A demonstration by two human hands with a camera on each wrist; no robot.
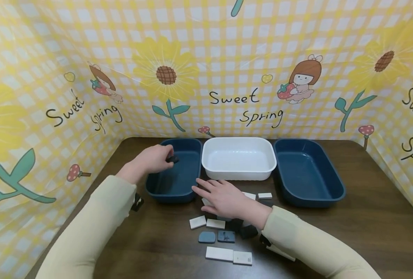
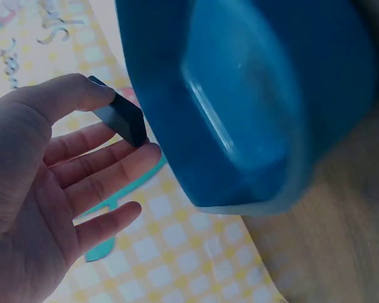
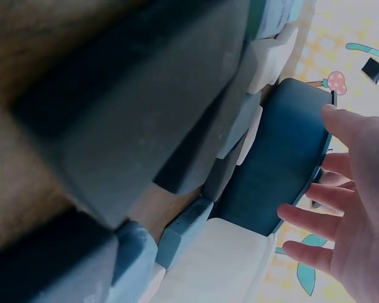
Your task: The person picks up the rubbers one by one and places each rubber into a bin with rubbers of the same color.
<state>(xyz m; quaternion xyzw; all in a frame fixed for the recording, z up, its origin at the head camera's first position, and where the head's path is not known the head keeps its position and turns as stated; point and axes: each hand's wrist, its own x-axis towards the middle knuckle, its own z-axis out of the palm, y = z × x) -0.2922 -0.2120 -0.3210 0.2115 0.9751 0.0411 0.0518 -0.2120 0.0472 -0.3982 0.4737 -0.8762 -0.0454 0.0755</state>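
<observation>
My left hand [image 1: 154, 158] is over the left blue bin [image 1: 171, 198]. It pinches a small black block [image 1: 172, 159] between thumb and fingers; the left wrist view shows the black block [image 2: 122, 118] at the fingertips. My right hand [image 1: 225, 198], fingers spread and nothing held, hovers above a loose group of flat blocks, partly hiding them. Near that hand lie black blocks [image 1: 249, 232], a white block [image 1: 215, 224] and a blue-grey block [image 1: 206, 237]. In the right wrist view a large dark block [image 3: 151, 95] is close to the camera, blurred.
A white bin [image 1: 239, 174] stands beside the left bin, with another blue bin [image 1: 311, 202] to its right. Two white blocks, one of them [image 1: 219, 254] longer, lie nearest the front of the brown table [image 1: 150, 240]. A yellow checked cloth [image 1: 206, 58] hangs behind and at the sides.
</observation>
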